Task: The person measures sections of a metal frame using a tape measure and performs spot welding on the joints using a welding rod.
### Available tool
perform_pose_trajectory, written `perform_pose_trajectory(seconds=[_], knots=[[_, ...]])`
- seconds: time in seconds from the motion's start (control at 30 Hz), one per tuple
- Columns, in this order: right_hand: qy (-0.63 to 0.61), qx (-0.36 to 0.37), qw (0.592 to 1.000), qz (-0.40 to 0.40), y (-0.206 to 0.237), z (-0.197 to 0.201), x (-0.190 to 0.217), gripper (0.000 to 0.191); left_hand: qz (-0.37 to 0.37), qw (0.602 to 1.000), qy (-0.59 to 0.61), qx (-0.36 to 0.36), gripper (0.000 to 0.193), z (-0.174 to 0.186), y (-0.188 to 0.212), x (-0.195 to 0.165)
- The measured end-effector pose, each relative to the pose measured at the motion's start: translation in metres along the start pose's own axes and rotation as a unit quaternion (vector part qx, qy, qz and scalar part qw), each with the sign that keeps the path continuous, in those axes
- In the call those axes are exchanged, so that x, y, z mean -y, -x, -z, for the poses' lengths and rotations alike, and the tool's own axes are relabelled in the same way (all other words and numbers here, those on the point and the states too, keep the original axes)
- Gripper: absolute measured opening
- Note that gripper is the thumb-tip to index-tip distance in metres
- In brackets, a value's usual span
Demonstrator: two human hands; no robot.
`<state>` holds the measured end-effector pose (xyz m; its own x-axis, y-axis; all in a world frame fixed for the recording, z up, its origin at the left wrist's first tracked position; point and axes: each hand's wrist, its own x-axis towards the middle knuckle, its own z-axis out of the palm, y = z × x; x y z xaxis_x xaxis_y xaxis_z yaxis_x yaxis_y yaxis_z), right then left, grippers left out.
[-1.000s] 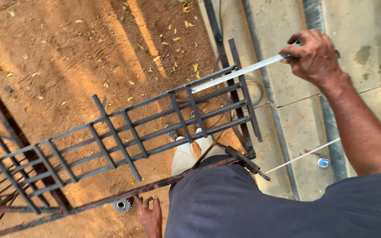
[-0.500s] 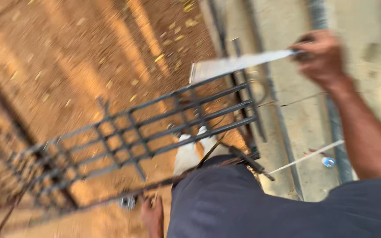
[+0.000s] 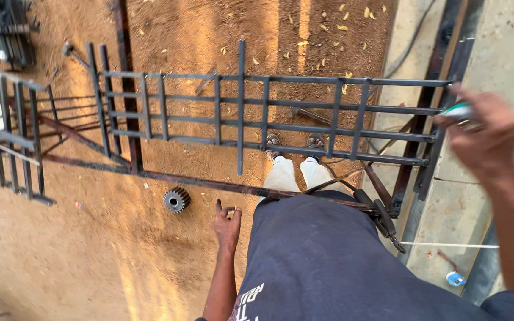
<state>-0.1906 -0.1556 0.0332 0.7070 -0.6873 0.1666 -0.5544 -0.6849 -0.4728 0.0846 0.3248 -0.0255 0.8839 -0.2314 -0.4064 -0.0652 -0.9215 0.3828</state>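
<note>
From the head camera, looking straight down past a dark blue shirt [image 3: 328, 261] and pale trousers [image 3: 295, 175] to sandalled feet [image 3: 292, 141], the right hand [image 3: 486, 139] is raised at the right edge of the frame, blurred, with its fingers curled shut around a small object [image 3: 462, 110] of which only a white and green tip shows beside the knuckles; what the object is cannot be told. That hand hovers just beside the right end of a dark metal grille [image 3: 269, 113], near the grille's end upright, and whether it touches the metal is not clear. The left hand [image 3: 227, 223] hangs low by the hip, its fingers loosely bent and slightly apart, holding nothing, with the thumb pointing up; it is near a small toothed metal gear [image 3: 176, 200] that lies flat on the reddish dirt ground [image 3: 90, 261], hand and gear apart. No container with contents can be made out. The grille stands just ahead of the feet: several long horizontal bars crossed by short upright bars, with one taller upright bar rising above the rest near the middle, all dark and unpainted. A rusty angle bar [image 3: 209, 181] runs along the ground beneath it. A second grille section [image 3: 7, 137] stands at the left edge. On the right a concrete strip [image 3: 507, 53] runs along the dirt, and a small blue and white cap [image 3: 455, 279] lies low on it.
</note>
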Motion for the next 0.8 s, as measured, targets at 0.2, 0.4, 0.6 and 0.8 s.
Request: perform_pose_trajectory(seconds=[0.2,0.4,0.6,0.8], knots=[[-0.206,0.191,0.96,-0.012,0.027,-0.066,0.126,0.042,0.072,0.992,0.105,0.013,0.035,-0.005,0.009,0.038],[-0.231,0.306,0.922,0.051,0.069,-0.109,0.223,0.043,0.024,0.991,0.129,-0.019,0.039,-0.007,0.023,0.076],[-0.281,0.35,0.893,0.015,0.078,-0.126,0.286,0.04,0.188,0.976,0.092,0.068,0.039,0.002,0.052,0.121],[-0.294,0.377,0.876,-0.065,0.075,-0.142,0.323,0.037,0.246,0.965,0.059,0.065,0.042,0.018,0.082,0.177]])
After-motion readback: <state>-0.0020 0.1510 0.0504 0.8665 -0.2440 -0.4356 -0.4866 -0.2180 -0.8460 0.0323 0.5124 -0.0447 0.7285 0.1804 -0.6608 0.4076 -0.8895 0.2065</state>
